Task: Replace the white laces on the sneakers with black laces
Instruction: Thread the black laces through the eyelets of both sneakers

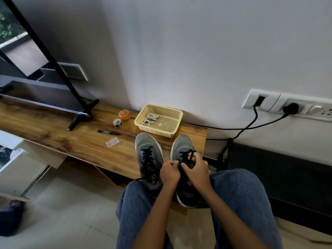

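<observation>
**Two grey sneakers on the table, both hands at the right one's black lace**

Two grey sneakers stand side by side, toes pointing away, at the near right end of a wooden table [53, 130]. The left sneaker [148, 159] is threaded with a black lace [148, 159], whose loose end trails off its near left side. The right sneaker [182, 146] is partly covered by both hands, which meet over its eyelets. The left hand [169, 172] has its fingers curled, pinching a strand of the right shoe's black lace [186, 157]; the right hand [196, 170] is likewise curled round that lace, one strand running up from between the fingers toward the toe. Exactly which eyelet the strand passes through is hard to make out, as the hands hide it.

Just beyond the shoes sits a yellow mesh basket [172, 129] holding the white laces [150, 119], coiled in its far left corner. Left of the basket are an orange lid-like cup [124, 115], a small roll of tape [117, 122], a black marker [108, 132] and a small clear plastic piece [112, 142]. A black stand foot [82, 115] rests on the table farther left. On the wall to the right, a black plug [290, 108] sits in a white socket strip [269, 102]. Blue-jeaned knees fill the near edge.
</observation>
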